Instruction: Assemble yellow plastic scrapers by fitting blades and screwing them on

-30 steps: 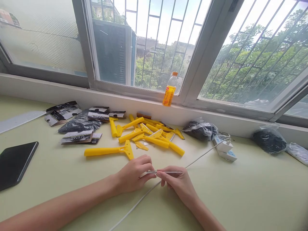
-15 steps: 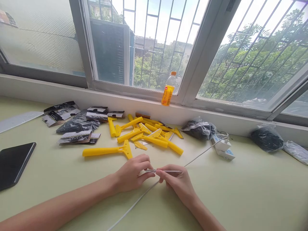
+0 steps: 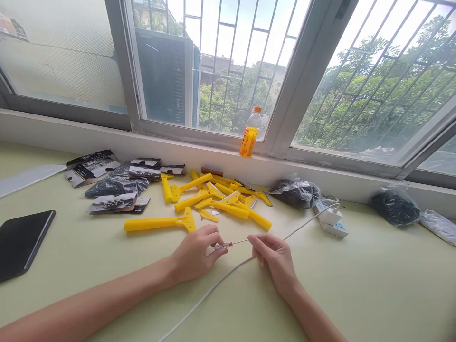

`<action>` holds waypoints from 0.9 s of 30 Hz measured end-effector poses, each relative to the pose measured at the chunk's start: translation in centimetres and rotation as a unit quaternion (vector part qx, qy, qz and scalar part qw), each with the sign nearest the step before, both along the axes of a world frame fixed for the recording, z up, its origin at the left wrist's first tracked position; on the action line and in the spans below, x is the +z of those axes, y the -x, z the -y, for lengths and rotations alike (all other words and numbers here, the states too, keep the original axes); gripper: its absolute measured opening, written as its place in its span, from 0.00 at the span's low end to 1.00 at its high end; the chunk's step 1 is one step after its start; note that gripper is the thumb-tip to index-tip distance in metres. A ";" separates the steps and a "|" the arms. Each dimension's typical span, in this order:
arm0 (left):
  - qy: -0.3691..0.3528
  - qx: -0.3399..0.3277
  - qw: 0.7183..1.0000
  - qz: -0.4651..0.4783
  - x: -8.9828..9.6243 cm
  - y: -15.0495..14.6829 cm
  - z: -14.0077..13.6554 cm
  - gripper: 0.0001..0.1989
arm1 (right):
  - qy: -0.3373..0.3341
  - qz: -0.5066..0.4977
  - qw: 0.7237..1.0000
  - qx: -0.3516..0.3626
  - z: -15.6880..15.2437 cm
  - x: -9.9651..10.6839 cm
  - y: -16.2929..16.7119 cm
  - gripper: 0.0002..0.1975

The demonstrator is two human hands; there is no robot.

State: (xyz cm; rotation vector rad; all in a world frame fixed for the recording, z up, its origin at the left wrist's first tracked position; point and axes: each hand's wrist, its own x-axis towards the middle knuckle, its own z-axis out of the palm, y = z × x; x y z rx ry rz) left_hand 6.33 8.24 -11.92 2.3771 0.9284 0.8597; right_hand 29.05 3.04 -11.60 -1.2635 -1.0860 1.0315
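A small screwdriver with a clear handle, a red collar and a thin metal shaft lies level between my hands, just above the table. My left hand is closed on its handle, thumb below and fingers above. With thumb and forefinger, my right hand pinches the far end of the shaft, so the tip is hidden. A pale cable passes under my right hand. Beyond my left hand lies a yellow scraper, its long handle pointing left.
Several more yellow scrapers are piled near the sill. Black-and-white card packaging and a black phone lie to the left. A power strip and bagged black items are at right. An orange-capped bottle stands on the sill.
My right hand has slid right and slightly up along the screwdriver, from beside the handle to the shaft's end. The red collar and shaft now show. The cable bends more near that hand.
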 end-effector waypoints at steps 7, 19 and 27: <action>0.014 0.013 1.000 -0.002 0.1 0.0 0.1 0.11 | -0.006 -0.029 0.999 -0.028 -0.3 -0.1 -0.5 0.19; 0.005 0.006 1.000 -0.009 0.0 0.1 0.1 0.12 | -0.001 0.000 1.000 -0.012 0.0 0.1 0.1 0.20; -0.040 -0.058 0.997 -0.032 -0.1 0.1 0.1 0.13 | 0.018 0.039 0.997 0.064 1.2 0.0 2.2 0.21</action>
